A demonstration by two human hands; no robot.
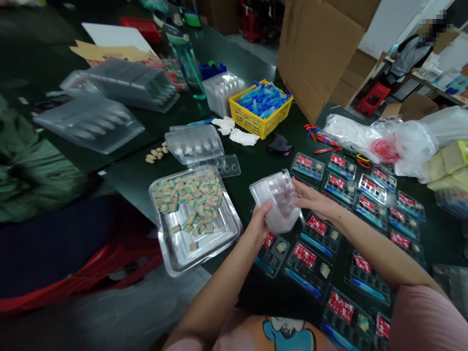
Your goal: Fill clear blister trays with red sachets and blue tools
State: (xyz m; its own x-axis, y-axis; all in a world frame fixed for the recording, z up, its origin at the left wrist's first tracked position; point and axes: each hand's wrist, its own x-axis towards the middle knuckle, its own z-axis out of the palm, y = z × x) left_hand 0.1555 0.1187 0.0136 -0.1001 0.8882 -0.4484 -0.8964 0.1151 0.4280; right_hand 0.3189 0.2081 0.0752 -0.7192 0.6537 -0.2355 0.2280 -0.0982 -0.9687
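- The left hand (260,219) grips a stack of clear trays (276,204) by its near left side, with the thumb on it.
- The right hand (310,199) has its fingers at the right side of the same stack. I cannot tell if they pinch it or only touch it.
- The stack is tilted, up over the dark green table (120,180), between the metal pan (204,251) and the rows of filled trays (310,272).
- The pan is to the left. Lots of little striped blocks (188,192) lie in it, mostly at the far end.
- The filled trays sit under and to the right of the hands. Many have a red packet with white bits, a blue pen and a small block.
- Another clear stack (195,144) is just past the pan, and small tan lumps (155,155) lie beside it.
- Farther back is a yellow basket (256,127) full of blue pens (263,100). White cloths (244,138) lie just in front of it.
- A tall bottle (185,63) stands to the left of the basket, and a big cardboard box (321,53) is to the right.
- Scissors (363,161) lie near the plastic bags (351,131).
- Another person (411,56) is far off at the right.
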